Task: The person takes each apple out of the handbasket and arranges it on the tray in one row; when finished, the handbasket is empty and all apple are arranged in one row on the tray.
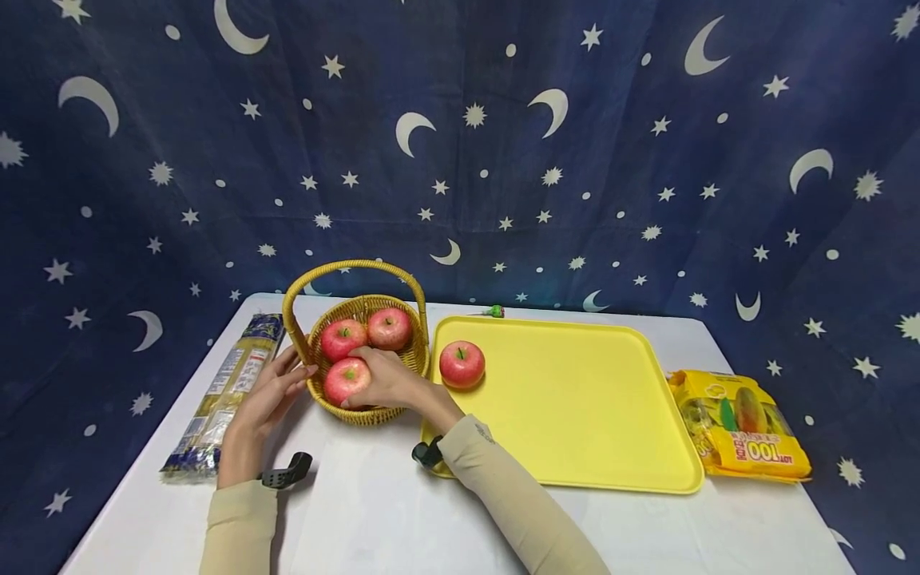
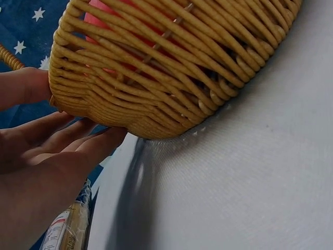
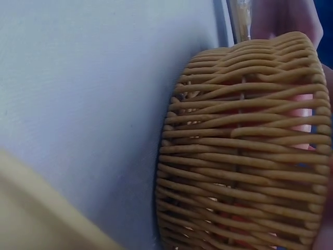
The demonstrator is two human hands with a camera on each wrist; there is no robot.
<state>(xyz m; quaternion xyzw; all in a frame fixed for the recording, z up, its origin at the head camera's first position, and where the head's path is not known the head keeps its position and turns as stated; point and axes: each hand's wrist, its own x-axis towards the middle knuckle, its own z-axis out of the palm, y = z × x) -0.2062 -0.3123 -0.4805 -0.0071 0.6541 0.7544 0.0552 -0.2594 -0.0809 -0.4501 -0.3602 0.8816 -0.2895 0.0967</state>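
Note:
A wicker basket (image 1: 374,415) with a tall arched handle (image 1: 352,263) stands on the table's left half. Inside are a red apple (image 1: 343,339) and another red apple (image 1: 389,328). My right hand (image 1: 391,378) reaches over the rim and grips a third apple (image 1: 345,379) at the basket's front left. At the left rim, near the handle's base, my left hand (image 1: 266,399) holds the basket; the left wrist view shows its fingers (image 2: 31,86) against the rim. In the right wrist view the basket wall (image 3: 244,151) hides most of the right hand.
A yellow tray (image 1: 575,415) lies right of the basket, with one apple (image 1: 461,365) at its upper left. A clear pasta-like packet (image 1: 226,391) lies at the left, a yellow packet (image 1: 743,427) at the right. Behind the tray is a small green-topped item (image 1: 494,311).

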